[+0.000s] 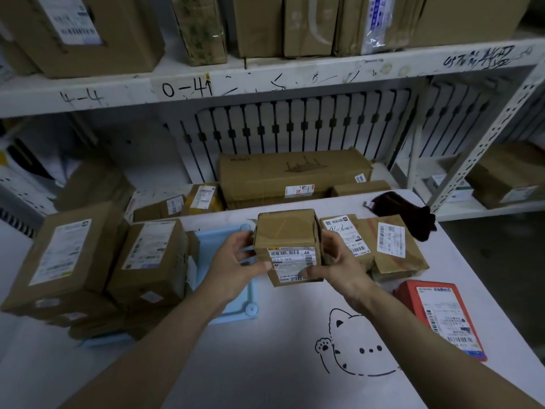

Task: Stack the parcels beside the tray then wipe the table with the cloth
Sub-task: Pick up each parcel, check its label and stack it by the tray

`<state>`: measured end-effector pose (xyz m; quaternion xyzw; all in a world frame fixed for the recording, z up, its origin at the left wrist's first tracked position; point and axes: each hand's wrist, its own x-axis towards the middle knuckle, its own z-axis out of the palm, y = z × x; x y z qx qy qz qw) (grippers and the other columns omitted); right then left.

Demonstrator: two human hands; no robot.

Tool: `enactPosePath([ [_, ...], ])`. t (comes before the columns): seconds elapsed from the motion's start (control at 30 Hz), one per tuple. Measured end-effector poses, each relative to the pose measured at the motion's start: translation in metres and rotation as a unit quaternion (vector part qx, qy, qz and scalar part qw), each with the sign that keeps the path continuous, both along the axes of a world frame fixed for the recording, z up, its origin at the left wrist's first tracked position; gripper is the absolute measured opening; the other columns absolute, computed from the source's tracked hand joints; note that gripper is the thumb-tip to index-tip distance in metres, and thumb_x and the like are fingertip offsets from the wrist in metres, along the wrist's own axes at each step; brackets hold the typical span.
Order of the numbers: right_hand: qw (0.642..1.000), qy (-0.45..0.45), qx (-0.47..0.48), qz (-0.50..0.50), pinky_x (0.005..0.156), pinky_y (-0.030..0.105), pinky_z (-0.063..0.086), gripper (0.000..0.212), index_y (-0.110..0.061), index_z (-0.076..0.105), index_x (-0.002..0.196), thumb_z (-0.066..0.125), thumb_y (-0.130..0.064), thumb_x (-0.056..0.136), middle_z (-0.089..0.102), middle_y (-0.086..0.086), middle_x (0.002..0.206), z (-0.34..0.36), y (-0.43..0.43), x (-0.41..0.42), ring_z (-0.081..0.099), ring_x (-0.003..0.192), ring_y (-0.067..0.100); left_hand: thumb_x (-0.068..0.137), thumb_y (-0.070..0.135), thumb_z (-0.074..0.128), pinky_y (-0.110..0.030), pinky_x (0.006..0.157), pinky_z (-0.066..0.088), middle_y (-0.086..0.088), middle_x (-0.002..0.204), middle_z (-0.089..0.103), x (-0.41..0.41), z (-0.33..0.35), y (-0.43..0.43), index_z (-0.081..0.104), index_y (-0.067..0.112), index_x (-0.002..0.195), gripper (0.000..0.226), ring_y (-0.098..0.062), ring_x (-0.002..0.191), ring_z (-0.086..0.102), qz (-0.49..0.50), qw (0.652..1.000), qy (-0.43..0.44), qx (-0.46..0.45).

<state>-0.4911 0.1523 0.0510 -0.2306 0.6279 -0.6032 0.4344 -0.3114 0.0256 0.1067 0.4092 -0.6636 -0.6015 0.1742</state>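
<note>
A small brown cardboard parcel (287, 240) with a white barcode label is held between both hands, just right of the light blue tray (250, 299). My left hand (236, 261) grips its left side and my right hand (336, 261) grips its right side. Two flatter brown parcels (389, 249) lie right behind it on the white table (280, 364). A red parcel (439, 314) lies at the table's right edge. The dark cloth (404, 211) lies crumpled at the far right corner of the table.
Large brown boxes (97, 261) are piled on the tray's left part. More boxes (295, 175) sit behind the table on a low shelf. A white metal shelf (265, 81) with parcels runs overhead. A cat drawing (354, 349) marks the tabletop.
</note>
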Motion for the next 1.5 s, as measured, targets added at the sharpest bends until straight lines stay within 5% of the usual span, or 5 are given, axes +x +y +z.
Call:
enactPosePath([
  [0.5, 0.997, 0.064, 0.020, 0.042, 0.071, 0.028, 0.060, 0.075, -0.020, 0.055, 0.126, 0.079, 0.018, 0.066, 0.059, -0.001, 0.114, 0.032, 0.006, 0.001, 0.061, 0.106, 0.015, 0.074, 0.021, 0.085, -0.029, 0.117, 0.026, 0.011, 0.158, 0.020, -0.012, 0.016, -0.005, 0.021, 0.029, 0.154, 0.102, 0.003, 0.135, 0.019, -0.118, 0.964, -0.064, -0.228],
  [0.9, 0.971, 0.209, 0.087, 0.077, 0.107, 0.038, 0.047, 0.099, -0.035, 0.044, 0.144, 0.089, -0.005, 0.062, 0.039, 0.000, 0.131, 0.031, 0.001, 0.000, 0.044, 0.120, 0.017, 0.071, 0.019, 0.085, -0.044, 0.110, 0.042, 0.010, 0.153, 0.030, -0.011, 0.018, -0.008, 0.020, 0.045, 0.150, 0.105, -0.013, 0.139, 0.031, -0.164, 0.969, -0.086, -0.162],
  [1.07, 0.961, 0.248, 0.082, 0.092, 0.103, 0.024, 0.038, 0.095, -0.035, 0.042, 0.145, 0.086, -0.001, 0.067, 0.037, 0.001, 0.134, 0.039, 0.002, 0.002, 0.041, 0.116, 0.011, 0.071, 0.007, 0.084, -0.028, 0.097, 0.047, 0.010, 0.142, 0.036, -0.007, 0.020, -0.008, 0.027, 0.034, 0.149, 0.101, -0.009, 0.129, 0.034, -0.159, 0.975, -0.088, -0.126],
  [1.23, 0.973, 0.203, 0.066, 0.084, 0.108, 0.035, 0.043, 0.104, -0.042, 0.036, 0.146, 0.091, -0.011, 0.063, 0.037, -0.003, 0.139, 0.033, 0.002, 0.002, 0.041, 0.126, 0.014, 0.071, 0.001, 0.083, -0.018, 0.080, 0.048, 0.010, 0.128, 0.048, -0.001, 0.018, -0.012, 0.038, 0.033, 0.137, 0.087, -0.009, 0.115, 0.048, -0.132, 0.987, -0.067, -0.065],
  [1.5, 0.997, 0.025, 0.023, 0.066, 0.072, 0.026, 0.060, 0.093, -0.030, 0.037, 0.142, 0.085, 0.004, 0.070, 0.063, 0.001, 0.129, 0.033, 0.014, -0.001, 0.064, 0.115, 0.020, 0.070, -0.007, 0.080, -0.045, 0.097, 0.054, 0.006, 0.126, 0.060, 0.007, 0.008, -0.016, 0.048, 0.032, 0.125, 0.075, -0.018, 0.117, 0.059, -0.071, 0.996, -0.016, 0.043],
])
